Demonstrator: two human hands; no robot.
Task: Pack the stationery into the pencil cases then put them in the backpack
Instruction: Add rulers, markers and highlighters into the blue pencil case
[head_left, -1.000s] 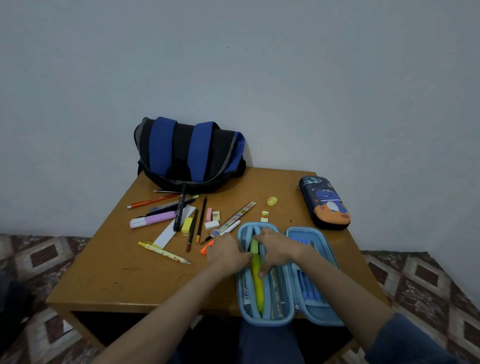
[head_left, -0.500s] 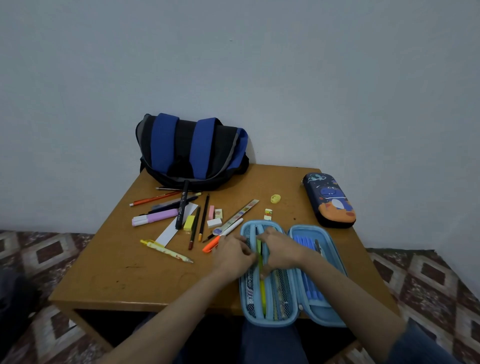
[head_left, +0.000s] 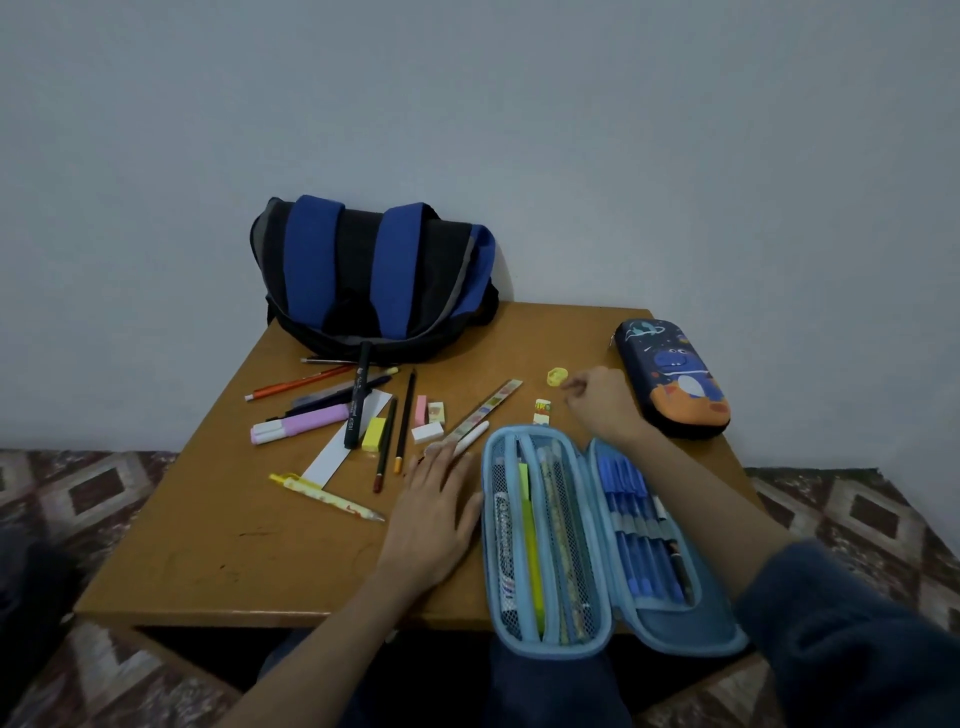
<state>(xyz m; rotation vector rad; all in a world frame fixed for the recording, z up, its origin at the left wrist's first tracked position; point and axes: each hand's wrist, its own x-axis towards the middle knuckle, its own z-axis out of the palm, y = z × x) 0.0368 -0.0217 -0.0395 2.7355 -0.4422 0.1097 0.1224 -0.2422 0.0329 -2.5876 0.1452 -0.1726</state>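
Left hand (head_left: 436, 499): flat on the desk (head_left: 234, 545), fingers straight, beside the open pencil case (head_left: 553, 650).
Right hand (head_left: 605, 408): fingers curled near the yellow sharpener (head_left: 557, 375); cannot tell if pinching.
Backpack (head_left: 374, 280): desk's far edge.

Wooden table (head_left: 234, 545) before me: backpack (head_left: 374, 280) at the far edge, closed dark pencil case (head_left: 672, 376) far right, open blue pencil case (head_left: 691, 636) overhanging the near edge, purple highlighter (head_left: 301, 427) and ruler (head_left: 485, 410) between; my left hand (head_left: 434, 512) rests flat.
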